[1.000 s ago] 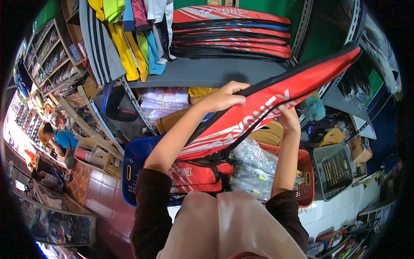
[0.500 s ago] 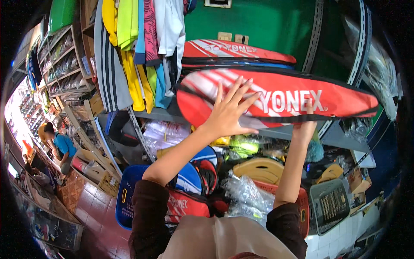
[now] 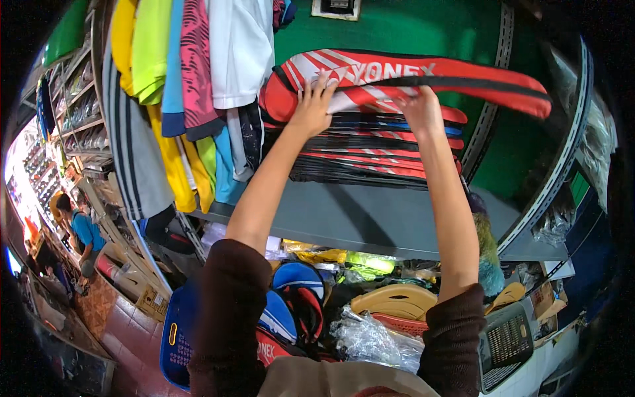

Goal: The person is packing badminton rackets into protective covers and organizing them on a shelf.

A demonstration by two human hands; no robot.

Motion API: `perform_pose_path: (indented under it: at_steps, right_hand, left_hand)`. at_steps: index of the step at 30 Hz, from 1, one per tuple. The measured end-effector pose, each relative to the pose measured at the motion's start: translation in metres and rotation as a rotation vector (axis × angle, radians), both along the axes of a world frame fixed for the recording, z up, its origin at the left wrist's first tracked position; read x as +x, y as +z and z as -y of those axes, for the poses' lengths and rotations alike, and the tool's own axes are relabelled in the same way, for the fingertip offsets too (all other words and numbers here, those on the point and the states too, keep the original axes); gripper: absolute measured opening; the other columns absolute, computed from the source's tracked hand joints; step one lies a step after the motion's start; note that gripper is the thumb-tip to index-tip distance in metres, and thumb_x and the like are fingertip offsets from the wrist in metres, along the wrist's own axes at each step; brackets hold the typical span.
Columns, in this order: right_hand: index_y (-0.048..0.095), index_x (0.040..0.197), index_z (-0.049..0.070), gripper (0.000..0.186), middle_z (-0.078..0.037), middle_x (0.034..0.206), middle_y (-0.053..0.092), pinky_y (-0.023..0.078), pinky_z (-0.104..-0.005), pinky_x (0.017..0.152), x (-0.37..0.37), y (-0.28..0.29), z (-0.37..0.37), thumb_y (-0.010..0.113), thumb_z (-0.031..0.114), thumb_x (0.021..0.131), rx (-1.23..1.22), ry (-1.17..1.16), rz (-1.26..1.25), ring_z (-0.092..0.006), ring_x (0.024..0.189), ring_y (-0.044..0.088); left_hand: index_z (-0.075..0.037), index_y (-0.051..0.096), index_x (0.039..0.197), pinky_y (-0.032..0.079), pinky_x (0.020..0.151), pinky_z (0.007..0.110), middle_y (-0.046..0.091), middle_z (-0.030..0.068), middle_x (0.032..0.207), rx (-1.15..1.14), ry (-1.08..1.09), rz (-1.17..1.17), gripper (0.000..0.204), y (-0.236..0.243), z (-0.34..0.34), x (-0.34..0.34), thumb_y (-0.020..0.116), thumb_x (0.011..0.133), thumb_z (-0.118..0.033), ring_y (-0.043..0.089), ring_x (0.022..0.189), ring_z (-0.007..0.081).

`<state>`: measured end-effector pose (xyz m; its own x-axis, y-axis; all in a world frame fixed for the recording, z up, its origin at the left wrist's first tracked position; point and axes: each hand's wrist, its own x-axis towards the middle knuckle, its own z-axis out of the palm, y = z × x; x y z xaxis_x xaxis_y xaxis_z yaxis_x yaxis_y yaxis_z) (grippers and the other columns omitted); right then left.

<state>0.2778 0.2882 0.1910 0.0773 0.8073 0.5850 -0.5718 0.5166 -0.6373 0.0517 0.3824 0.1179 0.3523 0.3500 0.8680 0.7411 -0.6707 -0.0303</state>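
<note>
A long red racket bag with white stripes and black edging lies at shelf height, raised across the top of a stack of similar bags. My left hand rests on the bag's rounded left part, fingers slightly spread over its surface. My right hand grips the lower edge at the middle, fingertips partly hidden. The stack stands on a grey metal shelf. Just left, colourful garments hang beside the bags.
Below are a blue basket, blue racket bags, plastic-wrapped items, a tan stool and a grey basket. Slotted metal uprights frame the shelf. A person in blue is by the stocked racks at left.
The bag has moved up from in front of the shelf onto the stack's top, with both my hands reaching higher. The view has shifted, bringing more of the hanging garments in.
</note>
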Motion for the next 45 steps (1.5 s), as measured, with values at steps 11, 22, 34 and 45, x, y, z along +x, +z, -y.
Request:
perform_pose_path:
  at_steps: [11,22,34,45]
  right_hand:
    - [0.066,0.096,0.003,0.064,-0.022,0.105,0.062,0.029,-0.0596,0.096,0.099,-0.011,-0.102,0.044,0.061,0.083,-0.055,-0.935,1.450,-0.0337,0.105,0.057]
    - [0.039,0.103,0.000,0.044,-0.023,0.081,0.062,0.047,-0.0497,0.062,0.161,-0.022,-0.130,0.064,0.023,0.076,0.305,-1.810,1.382,-0.0449,0.076,0.058]
    - [0.039,0.135,0.015,0.059,-0.013,0.142,0.033,0.015,-0.0602,0.105,0.194,-0.026,-0.140,0.047,0.038,0.082,-0.063,-1.440,1.651,-0.0330,0.131,0.027]
    - [0.041,0.135,0.020,0.071,-0.013,0.142,0.034,0.020,-0.0516,0.106,0.173,0.001,-0.093,0.038,0.061,0.078,-0.072,-0.748,1.750,-0.0332,0.132,0.029]
  left_hand:
    - [-0.005,0.038,0.128,0.033,0.100,0.051,0.045,0.0270,0.128,-0.221,0.172,-0.084,0.056,-0.002,-0.082,-0.001,0.052,0.076,-0.020,0.043,0.118,0.0411]
    - [0.001,0.038,0.130,0.031,0.104,0.038,0.040,0.0250,0.133,-0.365,-0.057,-0.187,0.067,0.016,-0.123,-0.030,0.056,0.076,-0.034,0.039,0.124,0.0360]
    - [-0.008,0.049,0.126,0.035,0.100,0.040,0.045,0.0204,0.131,0.023,0.035,-0.089,0.058,-0.004,-0.101,-0.004,0.063,0.077,-0.037,0.044,0.120,0.0346]
    - [-0.010,0.066,0.105,0.046,0.083,0.038,0.065,0.0177,0.099,-0.183,0.282,0.014,0.061,-0.001,-0.075,-0.004,0.057,0.074,-0.061,0.061,0.094,0.0340]
